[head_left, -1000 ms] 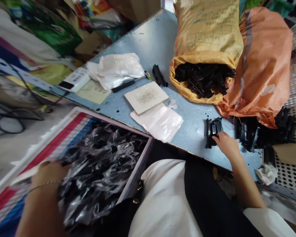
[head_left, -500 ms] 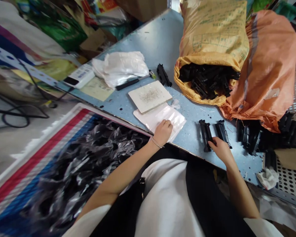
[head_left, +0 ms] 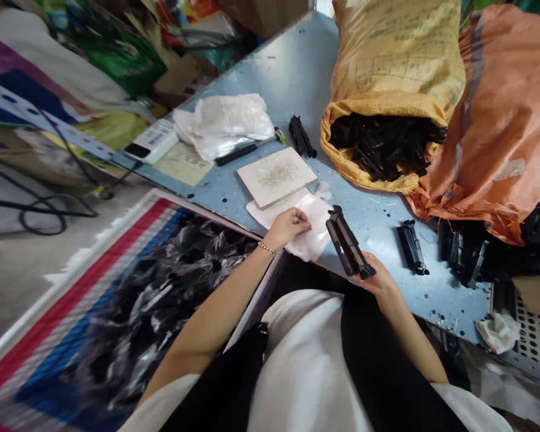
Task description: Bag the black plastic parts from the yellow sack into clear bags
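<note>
Surrounding items: a yellow woven sack [head_left: 400, 54] lies on the blue table [head_left: 288, 78], its rolled mouth full of black plastic parts [head_left: 382, 144]; an orange sack [head_left: 508, 102] leans against it on the right.
Far side: crumpled white plastic [head_left: 225, 123], a dark pen [head_left: 243, 151], a white handheld device [head_left: 150, 142] and one lone black part [head_left: 301, 137].
Centre: a square white slab [head_left: 276, 176], speckled on top, overlaps the far edge of a stack of flat clear bags [head_left: 319, 213].
Right side: a spare black part [head_left: 413, 247] lies alone; a loose heap of the same parts [head_left: 477, 252] sits below the orange sack, near a perforated metal tray [head_left: 535, 336] and a white rag [head_left: 497, 330].
Floor, left: an open striped woven bag [head_left: 94, 264] holds glossy bagged parts.
Obstructions: nothing lies between the two hands.
Left hand [head_left: 288, 225]: fingers curled, tips pressed on the top clear bag; whether they pinch it cannot be told.
Right hand [head_left: 378, 279]: closed around the near end of a black bracket [head_left: 347, 249].
Bracket position: raised over the table's near edge, tilted, its far end beside the clear bags.
Bracket form: long, narrow, ribbed matte plastic.
Bags: thin, translucent, smooth.
</note>
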`<state>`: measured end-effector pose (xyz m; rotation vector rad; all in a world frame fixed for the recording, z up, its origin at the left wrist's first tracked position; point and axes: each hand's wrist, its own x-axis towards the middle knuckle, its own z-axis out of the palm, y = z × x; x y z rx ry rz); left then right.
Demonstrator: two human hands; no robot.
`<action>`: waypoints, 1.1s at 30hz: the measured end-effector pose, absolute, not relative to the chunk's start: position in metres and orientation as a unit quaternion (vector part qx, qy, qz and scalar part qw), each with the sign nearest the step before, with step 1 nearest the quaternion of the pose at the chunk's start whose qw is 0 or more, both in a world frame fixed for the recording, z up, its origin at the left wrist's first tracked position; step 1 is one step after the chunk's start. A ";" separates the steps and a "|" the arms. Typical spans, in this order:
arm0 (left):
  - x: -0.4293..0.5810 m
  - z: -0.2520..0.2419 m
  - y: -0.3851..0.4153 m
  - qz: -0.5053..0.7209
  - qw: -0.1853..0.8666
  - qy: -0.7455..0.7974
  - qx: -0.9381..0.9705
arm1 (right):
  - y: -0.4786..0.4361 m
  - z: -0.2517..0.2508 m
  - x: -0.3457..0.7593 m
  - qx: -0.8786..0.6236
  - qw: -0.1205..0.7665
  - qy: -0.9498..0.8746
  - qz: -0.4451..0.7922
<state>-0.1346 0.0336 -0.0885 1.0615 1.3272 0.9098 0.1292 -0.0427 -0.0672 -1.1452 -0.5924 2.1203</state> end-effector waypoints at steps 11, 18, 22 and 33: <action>-0.149 -0.089 0.021 0.361 0.278 0.569 0.684 | -0.044 -0.103 0.107 -0.261 0.214 0.025 0.941; -0.130 -0.074 -0.012 0.348 0.154 0.473 0.794 | -0.041 -0.098 0.090 -0.219 0.273 -0.017 0.937; -0.104 -0.055 -0.045 0.396 0.209 0.375 0.812 | -0.035 -0.090 0.077 -0.362 0.389 -0.179 0.828; -0.132 -0.016 -0.079 0.284 0.152 0.439 0.839 | -0.053 -0.044 0.111 -0.463 0.295 -0.592 0.591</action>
